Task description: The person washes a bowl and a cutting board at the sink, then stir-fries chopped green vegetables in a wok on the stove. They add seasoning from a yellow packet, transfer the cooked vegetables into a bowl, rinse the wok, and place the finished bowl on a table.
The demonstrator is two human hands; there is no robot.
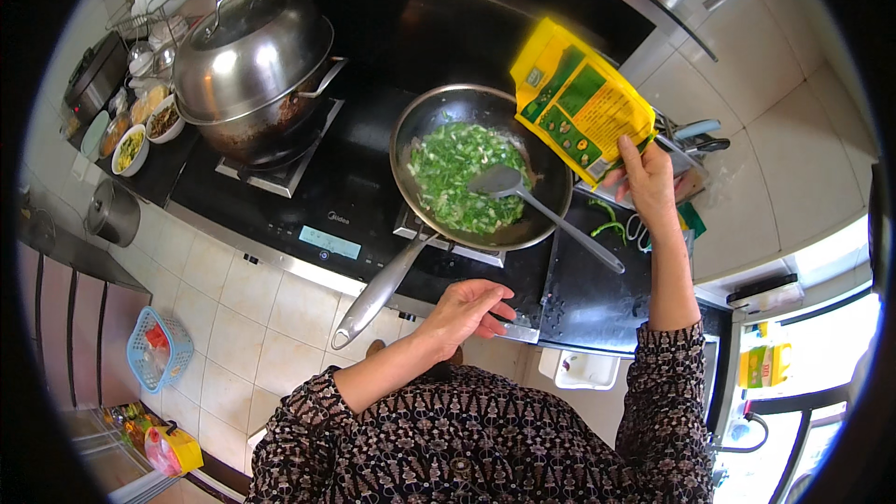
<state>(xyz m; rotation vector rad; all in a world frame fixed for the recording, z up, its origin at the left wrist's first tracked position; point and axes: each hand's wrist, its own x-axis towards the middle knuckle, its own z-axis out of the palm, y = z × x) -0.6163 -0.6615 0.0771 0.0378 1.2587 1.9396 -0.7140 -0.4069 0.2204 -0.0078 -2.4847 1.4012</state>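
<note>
A yellow and green seasoning pouch (584, 101) is gripped at its lower corner by my right hand (645, 178), held over the right rim of the frying pan. Chopped green vegetables (451, 168) lie spread across the bottom of this dark frying pan (542, 213), which sits on the right burner. A grey spatula (500, 182) rests with its head on the greens and its handle across the near right rim. In front of the counter edge, to the right of the pan's metal handle (385, 290), my left hand (472, 315) is empty, fingers loosely curled and apart.
On the left burner stands a large wok (252, 133) under a domed steel lid (241, 56). Small bowls of food (131, 150) are at the counter's left end. Scissors (637, 231) and green peppers (607, 220) lie right of the pan, near a knife holder (689, 171).
</note>
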